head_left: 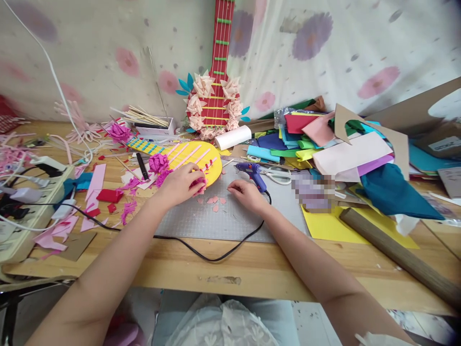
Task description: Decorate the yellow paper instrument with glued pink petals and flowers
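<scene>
My left hand [182, 185] rests on the lower edge of a yellow paper guitar [196, 158], fingers curled round a small magenta paper flower [199, 184]. My right hand [245, 193] lies on the grey cutting mat [216, 221], fingers bent down beside several small pink paper petals [215, 201]; whether it holds one is hidden. A second magenta flower [158, 162] sits on the guitar's body. A blue glue gun [254, 174] lies just behind my right hand, its black cord [201, 252] looping across the mat.
A red paper guitar [218, 72] with cream flowers leans on the curtain. Stacked coloured sheets [324, 144] and cardboard fill the right. Scissors [279, 175], a white paper roll [233, 137], a wooden stick [396, 254], pink scraps [93, 192] and a power strip [32, 192] lie around.
</scene>
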{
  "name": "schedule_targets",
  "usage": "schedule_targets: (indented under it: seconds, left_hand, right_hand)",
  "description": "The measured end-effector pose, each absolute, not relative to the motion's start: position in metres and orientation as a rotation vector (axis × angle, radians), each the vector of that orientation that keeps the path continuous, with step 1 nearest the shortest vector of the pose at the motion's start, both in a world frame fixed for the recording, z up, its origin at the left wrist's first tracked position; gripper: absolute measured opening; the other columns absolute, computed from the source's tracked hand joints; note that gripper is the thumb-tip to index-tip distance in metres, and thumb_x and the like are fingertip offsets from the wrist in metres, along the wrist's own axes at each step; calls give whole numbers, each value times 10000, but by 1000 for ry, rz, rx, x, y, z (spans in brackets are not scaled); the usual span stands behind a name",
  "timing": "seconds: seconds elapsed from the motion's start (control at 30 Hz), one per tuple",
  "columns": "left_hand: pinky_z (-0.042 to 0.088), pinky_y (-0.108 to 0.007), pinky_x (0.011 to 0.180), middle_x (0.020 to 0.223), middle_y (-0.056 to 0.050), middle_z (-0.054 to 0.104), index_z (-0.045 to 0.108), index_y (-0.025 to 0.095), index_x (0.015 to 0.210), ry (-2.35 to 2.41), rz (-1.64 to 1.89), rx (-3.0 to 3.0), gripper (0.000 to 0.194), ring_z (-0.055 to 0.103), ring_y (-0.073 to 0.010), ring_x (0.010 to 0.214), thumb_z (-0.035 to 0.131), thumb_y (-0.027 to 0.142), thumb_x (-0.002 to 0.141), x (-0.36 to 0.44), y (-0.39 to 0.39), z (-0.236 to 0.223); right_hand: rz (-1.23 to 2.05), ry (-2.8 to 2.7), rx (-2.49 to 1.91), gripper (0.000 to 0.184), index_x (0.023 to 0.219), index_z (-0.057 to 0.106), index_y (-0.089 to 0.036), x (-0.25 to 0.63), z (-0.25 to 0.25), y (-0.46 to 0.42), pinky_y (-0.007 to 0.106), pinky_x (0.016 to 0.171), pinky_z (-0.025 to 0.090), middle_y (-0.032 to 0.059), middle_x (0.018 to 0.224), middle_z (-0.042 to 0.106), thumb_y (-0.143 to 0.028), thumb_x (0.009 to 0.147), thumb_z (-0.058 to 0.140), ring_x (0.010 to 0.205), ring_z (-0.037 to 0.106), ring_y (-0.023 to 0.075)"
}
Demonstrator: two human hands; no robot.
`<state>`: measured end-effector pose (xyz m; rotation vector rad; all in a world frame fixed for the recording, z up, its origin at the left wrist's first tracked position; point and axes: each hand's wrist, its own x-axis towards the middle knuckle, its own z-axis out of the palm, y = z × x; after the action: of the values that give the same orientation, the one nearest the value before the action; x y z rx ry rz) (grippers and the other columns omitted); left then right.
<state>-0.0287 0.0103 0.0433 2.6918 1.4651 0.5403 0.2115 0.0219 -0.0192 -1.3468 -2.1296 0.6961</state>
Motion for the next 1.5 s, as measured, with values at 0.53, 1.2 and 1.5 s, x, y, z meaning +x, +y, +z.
schedule_targets:
  seconds: [0.53, 1.2, 1.5]
  left_hand:
    - [451, -312, 816, 952, -60, 617, 605, 205, 923, 1112, 941, 2712, 214, 568, -167, 922, 400, 248, 880, 47, -11, 19]
    - [498, -314, 769, 960, -55, 642, 620, 189, 939, 1436, 903, 2329, 209, 605, -172, 899, 461, 145, 811, 41, -20, -14]
    - [503, -295, 708, 875, -28, 637, 605, 191, 899, 1497, 1703, 1917, 154, 607, -132, 776, 484, 271, 844, -14, -12, 44]
  right_hand:
    - [600, -1969, -1404, 172, 705, 557, -185, 228, -31, 25, 263, 642, 377, 16, 710, 548, -311, 807, 501, 699, 501, 144]
    - [757, -1790, -1405, 238, 687, 437, -213, 225, -33, 26, 250, 554, 381, -31, 623, 478, -417, 800, 483, 583, 463, 120]
    - [1340, -1428, -1363, 279, 899, 487, -188, 169, -7, 70, 214, 439, 452, 17, 710, 591, -448, 804, 521, 536, 546, 97]
